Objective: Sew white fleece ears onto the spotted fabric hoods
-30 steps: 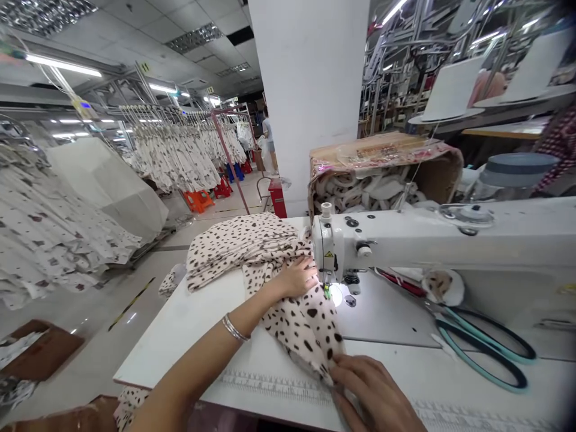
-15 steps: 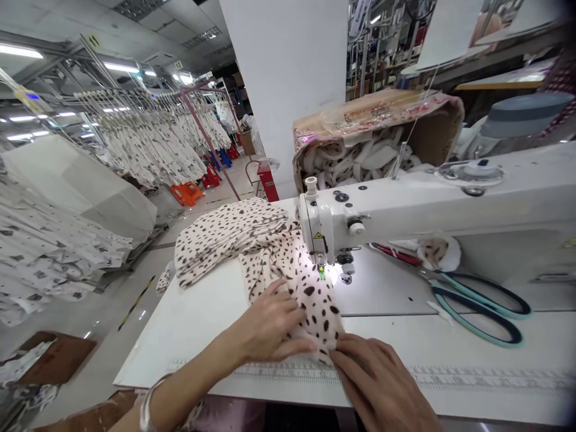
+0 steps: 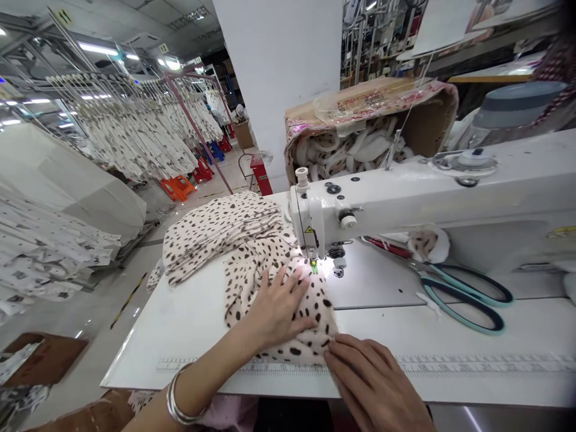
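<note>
At the far left, a brown cardboard carton [image 3: 54, 363] sat open on the glossy floor, and beyond it thin white printed garments [image 3: 135, 132] hung in close, limp folds. A smooth white tabletop [image 3: 189, 327] followed, bearing a soft, rounded heap of cream plush [image 3: 220, 225] with dark spots, its layers stacked at the near edge. Slim silvery bangles [image 3: 175, 399] ringed the left wrist. The left hand [image 3: 276, 306] lay open, fingers spread and palm down, on a rumpled, fuzzy spotted panel [image 3: 321, 312]. That panel lay on the table, its upper part beside the green-marked presser foot [image 3: 314, 266] and its lower edge over the ruler strip [image 3: 450, 363]. The right hand [image 3: 375, 375] touched the panel's lower right corner with bent fingertips; whether it pinched the cloth could not be told. Behind the glossy white sewing machine [image 3: 405, 195], a creased, taped cardboard box [image 3: 373, 93] held curling fleecy strips. Farther right lay scissors [image 3: 468, 300] with oval teal-and-black handles.
</note>
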A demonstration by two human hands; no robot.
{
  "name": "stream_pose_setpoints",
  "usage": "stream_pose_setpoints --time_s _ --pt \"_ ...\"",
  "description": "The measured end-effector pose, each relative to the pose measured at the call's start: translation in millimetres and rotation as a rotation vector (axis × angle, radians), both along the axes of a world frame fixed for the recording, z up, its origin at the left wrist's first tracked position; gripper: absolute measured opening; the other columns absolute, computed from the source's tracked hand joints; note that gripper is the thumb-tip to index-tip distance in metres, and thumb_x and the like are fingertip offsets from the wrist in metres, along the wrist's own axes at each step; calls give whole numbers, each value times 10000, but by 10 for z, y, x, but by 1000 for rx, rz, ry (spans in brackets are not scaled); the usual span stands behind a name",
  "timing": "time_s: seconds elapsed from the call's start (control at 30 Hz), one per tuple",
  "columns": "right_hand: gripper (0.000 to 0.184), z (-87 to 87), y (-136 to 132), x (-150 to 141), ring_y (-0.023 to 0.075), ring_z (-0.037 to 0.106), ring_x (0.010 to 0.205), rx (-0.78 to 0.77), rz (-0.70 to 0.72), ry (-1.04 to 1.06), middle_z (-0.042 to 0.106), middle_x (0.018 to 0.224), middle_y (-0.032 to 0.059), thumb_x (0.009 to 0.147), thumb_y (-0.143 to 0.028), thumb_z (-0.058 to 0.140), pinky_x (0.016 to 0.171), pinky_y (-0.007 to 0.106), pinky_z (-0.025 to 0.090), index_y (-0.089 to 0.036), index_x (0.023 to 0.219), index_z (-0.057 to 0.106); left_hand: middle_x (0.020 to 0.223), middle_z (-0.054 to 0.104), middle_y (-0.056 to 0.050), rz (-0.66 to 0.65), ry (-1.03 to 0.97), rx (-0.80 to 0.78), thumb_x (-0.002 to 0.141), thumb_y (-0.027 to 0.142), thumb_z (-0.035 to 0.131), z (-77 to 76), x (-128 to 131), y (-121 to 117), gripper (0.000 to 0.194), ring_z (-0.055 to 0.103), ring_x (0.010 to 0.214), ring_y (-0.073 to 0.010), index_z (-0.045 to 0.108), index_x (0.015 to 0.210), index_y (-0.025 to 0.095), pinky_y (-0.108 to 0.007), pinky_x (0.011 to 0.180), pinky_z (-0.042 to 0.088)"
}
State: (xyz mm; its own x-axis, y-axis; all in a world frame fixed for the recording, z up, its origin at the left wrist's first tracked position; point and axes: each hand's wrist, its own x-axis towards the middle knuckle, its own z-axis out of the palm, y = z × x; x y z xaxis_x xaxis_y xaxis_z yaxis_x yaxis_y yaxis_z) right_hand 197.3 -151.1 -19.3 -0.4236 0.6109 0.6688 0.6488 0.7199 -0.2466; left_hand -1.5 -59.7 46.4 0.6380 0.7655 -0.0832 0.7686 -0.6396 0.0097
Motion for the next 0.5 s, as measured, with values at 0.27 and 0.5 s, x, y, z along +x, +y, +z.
stream_pose_setpoints --time_s 0.27,0.5 --pt "253 -1 8 -78 190 545 1171 -48 -56 -2 685 1119 35 942 -161 475 957 324 364 -172 1131 643 1585 177 -77 56 -13 -141 896 697 350 -96 -128 174 760 124 1439 -416 242 1500 249 -703 1109 113" --pt "250 7 -13 -57 171 570 1074 -35 -54 -60 684 1089 13 961 -222 458 917 318 366 -195 1128 643 1526 323 -136 8 -64 25 948 580 382 -127 -140 71 616 212 1421 -394 356 1428 194 -705 1109 117"
